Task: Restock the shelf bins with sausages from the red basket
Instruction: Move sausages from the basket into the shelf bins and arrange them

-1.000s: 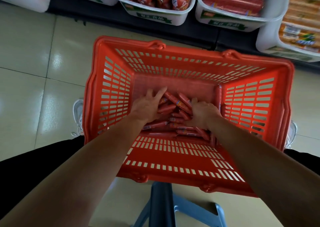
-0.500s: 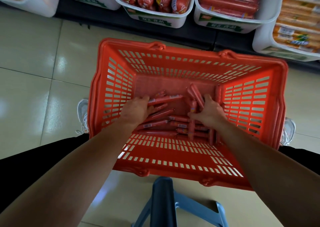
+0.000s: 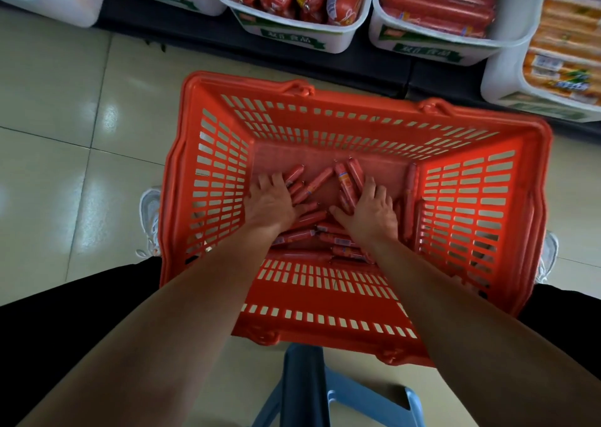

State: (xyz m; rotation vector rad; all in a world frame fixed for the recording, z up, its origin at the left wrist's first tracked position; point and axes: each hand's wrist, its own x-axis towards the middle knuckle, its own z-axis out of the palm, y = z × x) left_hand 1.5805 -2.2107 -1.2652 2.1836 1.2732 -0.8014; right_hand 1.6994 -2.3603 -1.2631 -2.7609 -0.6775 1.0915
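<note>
Both hands are down inside the red basket [image 3: 208,179]. The left hand [image 3: 270,203] lies flat with spread fingers on the sausages [image 3: 312,221], gripping none. The right hand [image 3: 370,213] also rests open on them. The sausages lie loose on the basket bottom, near its middle. Beyond the far rim, white shelf bins [image 3: 325,41] hold more sausage packs.

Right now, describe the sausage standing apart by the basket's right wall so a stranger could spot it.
Find the red basket on the floor. Along the foot of its right wall lies one thin sausage, pointing toward the shelf. Unlike the jumbled pile under both hands, it lies apart, untouched.
</note>
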